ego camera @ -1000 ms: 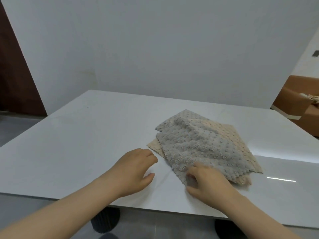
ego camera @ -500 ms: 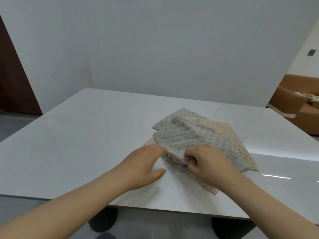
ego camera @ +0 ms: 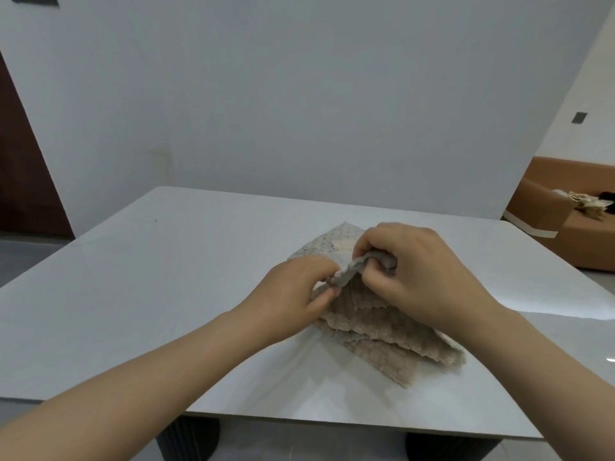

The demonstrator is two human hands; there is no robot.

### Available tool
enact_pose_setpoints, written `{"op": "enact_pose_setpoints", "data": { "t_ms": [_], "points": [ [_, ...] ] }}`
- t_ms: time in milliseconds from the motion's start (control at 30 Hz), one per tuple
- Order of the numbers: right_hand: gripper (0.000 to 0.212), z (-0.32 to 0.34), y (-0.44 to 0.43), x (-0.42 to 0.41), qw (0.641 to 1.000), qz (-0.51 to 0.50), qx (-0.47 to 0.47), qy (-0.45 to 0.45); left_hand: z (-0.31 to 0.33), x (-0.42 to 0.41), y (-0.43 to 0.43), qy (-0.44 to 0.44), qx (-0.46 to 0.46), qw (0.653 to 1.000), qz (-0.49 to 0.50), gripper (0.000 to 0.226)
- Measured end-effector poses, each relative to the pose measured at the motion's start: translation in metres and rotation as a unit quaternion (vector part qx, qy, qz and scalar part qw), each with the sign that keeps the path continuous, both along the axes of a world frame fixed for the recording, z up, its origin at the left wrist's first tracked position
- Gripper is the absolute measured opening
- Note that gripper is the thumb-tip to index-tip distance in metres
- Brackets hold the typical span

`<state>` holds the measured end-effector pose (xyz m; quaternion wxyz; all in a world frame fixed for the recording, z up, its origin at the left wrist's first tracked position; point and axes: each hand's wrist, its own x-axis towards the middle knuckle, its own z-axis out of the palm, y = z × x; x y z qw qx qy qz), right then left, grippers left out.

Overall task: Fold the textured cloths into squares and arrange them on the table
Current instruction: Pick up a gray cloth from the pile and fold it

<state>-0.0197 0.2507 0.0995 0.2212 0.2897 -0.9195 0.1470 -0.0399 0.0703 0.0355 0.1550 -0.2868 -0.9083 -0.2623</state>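
Not much to report from my end of the feed: a bare left hand (ego camera: 293, 294) and a bare right hand (ego camera: 422, 274), each on an uncovered forearm, the left forearm (ego camera: 149, 387) and the right forearm (ego camera: 549, 371), both bare right to the frame edge. The fingers (ego camera: 379, 237) look slim with smooth knuckles. Nails are too blurry for me to make out.

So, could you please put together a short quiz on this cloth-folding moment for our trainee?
1. True or false: the left hand lies flat on the table.
2. The right hand pinches: A) the edge of the grey cloth, B) a sponge, C) nothing.
3. How many hands hold the grey cloth?
Key: 1 false, it pinches the grey cloth; 2 A; 3 two.
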Motion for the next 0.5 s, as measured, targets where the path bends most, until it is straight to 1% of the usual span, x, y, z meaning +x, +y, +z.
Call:
{"op": "enact_pose_setpoints", "data": {
  "t_ms": [100,233,333,400,500],
  "points": [
    [0.015,0.015,0.002,0.001,0.998,0.004,-0.048,0.032,0.004,0.0,-0.005,0.036,0.028,0.999,0.019,0.015],
    [0.018,0.032,0.005,0.004,0.993,0.012,-0.096,0.071,0.018,0.001,-0.014,0.04,0.07,0.996,0.033,0.017],
    [0.018,0.043,0.006,0.005,0.986,0.01,-0.118,0.116,0.028,-0.001,-0.023,0.056,0.089,0.993,0.044,0.017],
    [0.02,0.05,0.007,0.004,0.982,0.005,-0.138,0.131,0.033,-0.004,-0.029,0.079,0.087,0.992,0.051,0.02],
    [0.019,0.06,0.007,0.005,0.977,0.009,-0.157,0.141,0.042,-0.008,-0.038,0.108,0.069,0.989,0.074,0.013]
  ]
}}
